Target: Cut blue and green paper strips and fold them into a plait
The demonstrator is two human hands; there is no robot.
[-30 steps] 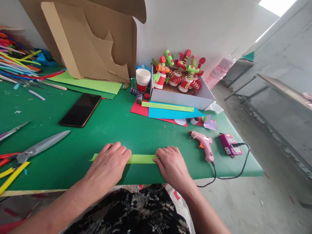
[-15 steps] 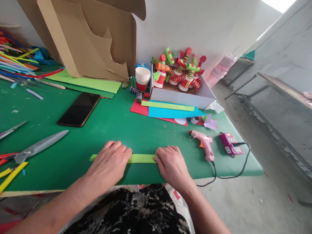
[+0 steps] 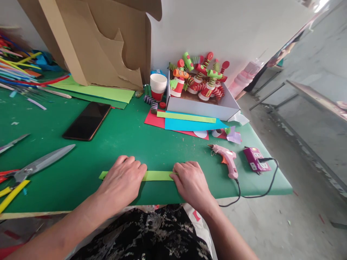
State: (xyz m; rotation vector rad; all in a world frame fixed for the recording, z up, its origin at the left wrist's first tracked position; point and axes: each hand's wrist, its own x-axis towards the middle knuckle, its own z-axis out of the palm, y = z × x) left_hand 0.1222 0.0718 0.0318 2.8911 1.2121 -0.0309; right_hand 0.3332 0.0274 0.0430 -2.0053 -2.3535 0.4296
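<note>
A light green paper strip [image 3: 158,176] lies lengthwise along the green table near its front edge. My left hand [image 3: 124,179] is curled over the strip's left part, and a short tip of paper sticks out beyond it. At the strip's right end, my right hand [image 3: 191,183] is closed on the paper, its thumb pointing toward the left hand. Between the two hands the strip runs flat and straight. The fingertips of both hands are mostly hidden under the knuckles.
Right of my hands lie a pink glue gun [image 3: 227,159] and a purple power box [image 3: 256,159]. Large scissors [image 3: 43,162] and a phone [image 3: 87,121] are on the left. Behind are coloured paper sheets [image 3: 189,124], paper cups [image 3: 158,86] and a white box [image 3: 200,106] of paper figures.
My hands and the strip hold almost the same position. The view has shifted very slightly. A blurred, partly visible person now shows at the far right background.
</note>
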